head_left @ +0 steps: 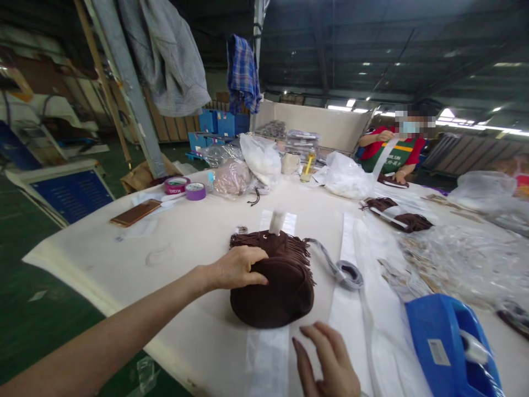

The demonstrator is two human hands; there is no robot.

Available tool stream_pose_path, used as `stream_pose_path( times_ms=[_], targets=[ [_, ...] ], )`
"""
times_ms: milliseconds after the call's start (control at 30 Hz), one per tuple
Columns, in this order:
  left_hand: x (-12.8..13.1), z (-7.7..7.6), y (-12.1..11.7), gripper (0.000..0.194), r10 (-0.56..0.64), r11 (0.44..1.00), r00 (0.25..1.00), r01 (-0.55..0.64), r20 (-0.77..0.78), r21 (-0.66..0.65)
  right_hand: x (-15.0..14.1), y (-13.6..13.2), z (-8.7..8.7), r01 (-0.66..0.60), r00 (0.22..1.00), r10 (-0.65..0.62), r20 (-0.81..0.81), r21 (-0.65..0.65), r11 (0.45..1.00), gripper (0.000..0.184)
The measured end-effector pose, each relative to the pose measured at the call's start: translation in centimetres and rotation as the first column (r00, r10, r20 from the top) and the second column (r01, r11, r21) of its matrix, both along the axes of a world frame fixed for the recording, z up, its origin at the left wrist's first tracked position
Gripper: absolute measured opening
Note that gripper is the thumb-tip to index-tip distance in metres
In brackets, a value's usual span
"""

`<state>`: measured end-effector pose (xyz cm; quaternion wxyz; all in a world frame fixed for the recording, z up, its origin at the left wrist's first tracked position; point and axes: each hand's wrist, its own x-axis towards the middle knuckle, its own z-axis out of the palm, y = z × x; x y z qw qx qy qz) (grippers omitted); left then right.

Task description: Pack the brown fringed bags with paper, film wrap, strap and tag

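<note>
Left grip (pixel 237 267) pinching the rounded end of one fringed brown bag (pixel 273 295) on the white tabletop (pixel 194 237), right grip (pixel 330 364) unladen and spread nearby; bag presumably light, soft and pliable, best held at that end, clear of loose fringe (pixel 305 255).

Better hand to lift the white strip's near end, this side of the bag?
Right hand, likely: empty, open, just beside the white strip. The left hand holds the brown bag.

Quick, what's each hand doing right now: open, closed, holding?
Left hand: closed on the brown fringed bag.
Right hand: open, nothing visibly held, near the bag.
</note>
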<state>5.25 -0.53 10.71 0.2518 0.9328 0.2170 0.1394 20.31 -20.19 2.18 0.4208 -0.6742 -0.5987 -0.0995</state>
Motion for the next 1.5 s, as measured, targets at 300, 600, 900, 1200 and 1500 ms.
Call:
stream_pose_path(
  times_ms=[300, 600, 900, 1200, 1500],
  targets=[
    [-1.8, -0.1, 0.2, 0.031, 0.003, 1.0, 0.996, -0.002, 0.088, -0.016, 3.4, 8.0, 6.7, -0.218, 0.952, 0.185, -0.242, -0.117, 0.969, 0.025],
    [-3.8, -0.4, 0.3, 0.048, 0.21, 0.977, 0.971, -0.213, 0.115, 0.018, 9.8, 5.9, 4.3, 0.141, 0.892, -0.253, -0.375, -0.3, 0.943, 0.029],
    [-5.5, -6.3, -5.3, 0.038, 0.531, 0.72, 0.83, -0.337, 0.169, -0.606, 6.0, 4.4, 2.5, -0.499, 0.425, 0.128, -0.896, -0.114, 0.859, 0.045],
    [-3.3, -6.3, -4.4, 0.028, 0.729, 0.451, 0.64, -0.18, 0.244, -0.874, 5.7, 6.0, 2.5, -0.501, 0.207, 0.127, -0.97, 0.006, 0.865, 0.023],
    [-3.0, -5.9, -2.0, 0.034, 0.765, 0.325, 0.612, -0.101, 0.199, -0.94, 5.6, 7.8, 0.9, -0.423, 0.07, 0.096, -0.993, 0.058, 0.904, 0.033]
  ],
)
